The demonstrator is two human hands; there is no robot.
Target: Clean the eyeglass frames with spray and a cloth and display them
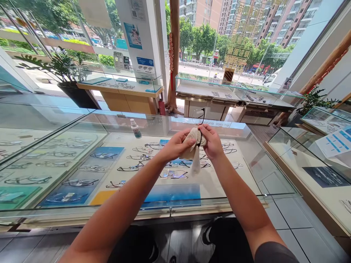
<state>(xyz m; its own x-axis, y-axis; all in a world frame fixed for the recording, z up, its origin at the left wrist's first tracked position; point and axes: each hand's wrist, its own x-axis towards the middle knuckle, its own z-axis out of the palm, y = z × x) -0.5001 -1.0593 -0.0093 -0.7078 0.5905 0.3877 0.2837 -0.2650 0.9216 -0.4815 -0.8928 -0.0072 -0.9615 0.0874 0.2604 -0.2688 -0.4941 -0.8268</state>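
The glass-topped display counter (246,160) spreads wide beneath the hands, its near edge running across below the forearms and its right edge falling away to tiled floor; open air surrounds both hands above the glass. The left hand (175,146) and the right hand (212,144) meet above the middle of the counter, fingers clenched together around a beige cleaning cloth (193,151). The thin black-rimmed pair of glasses (199,120) sits inside the cloth, one clear lens standing upright above the fingers, the long axis hard to tell because the cloth hides the rest. A loose corner of the cloth hangs down below the hands. A small white spray bottle (135,128) stands on the counter, well apart to the left of the hands.
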